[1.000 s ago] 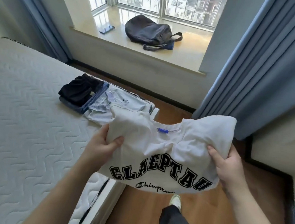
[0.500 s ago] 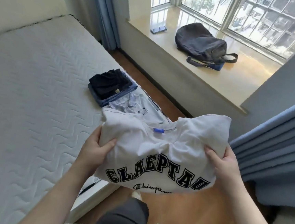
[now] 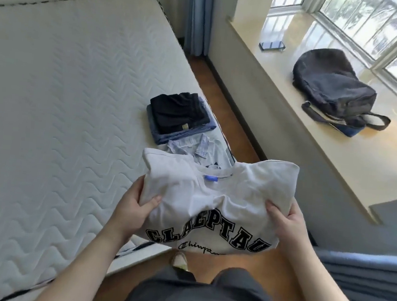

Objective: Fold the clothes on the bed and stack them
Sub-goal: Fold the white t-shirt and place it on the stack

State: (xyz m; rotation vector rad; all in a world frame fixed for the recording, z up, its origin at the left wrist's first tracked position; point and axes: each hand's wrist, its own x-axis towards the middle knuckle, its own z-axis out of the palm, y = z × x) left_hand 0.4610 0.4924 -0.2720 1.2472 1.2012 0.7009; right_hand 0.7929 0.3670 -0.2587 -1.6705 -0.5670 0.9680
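Both hands grip folded white tee [image 3: 214, 199], L hand [image 3: 133, 207] & R hand [image 3: 287, 224] on its sides; stack [image 3: 180, 115] lies ahead-left on bed [image 3: 63, 114], nearer L.

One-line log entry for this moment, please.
phase: carrying | left hand: grip on folded white sweatshirt | right hand: same | stack: on bed
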